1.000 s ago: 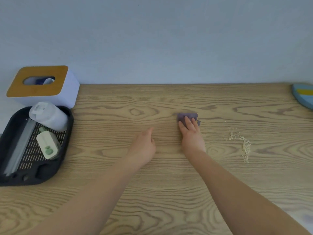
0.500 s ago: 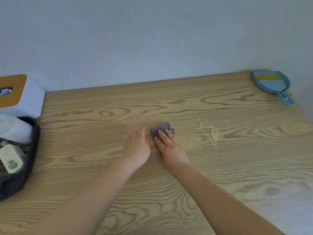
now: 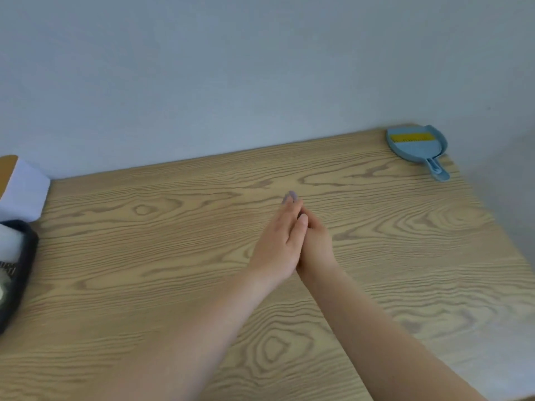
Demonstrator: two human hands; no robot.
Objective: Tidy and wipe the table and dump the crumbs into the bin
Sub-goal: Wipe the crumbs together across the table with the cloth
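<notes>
At the far left edge one dark tray (image 3: pixel 20 273) sits on the wooden table (image 3: pixel 162 256), cut off by the frame, with blurred white things in it. Just behind it stands one white box with a wooden top (image 3: pixel 23 189), also cut off.

Near the middle, two hands meet over the table. The left hand (image 3: pixel 279 244) lies with its fingers straight and close together, laid against and partly over the right hand (image 3: pixel 315 244). Whether the right hand's fingers are curled cannot be told, since the left hand hides them.

One purple cloth (image 3: pixel 290 196) shows only as a small tip poking out just past the fingertips, towards the wall; its long axis cannot be told.

In the far right corner lies one blue dustpan (image 3: pixel 417 147) holding a yellow strip, its handle pointing towards the near right.
</notes>
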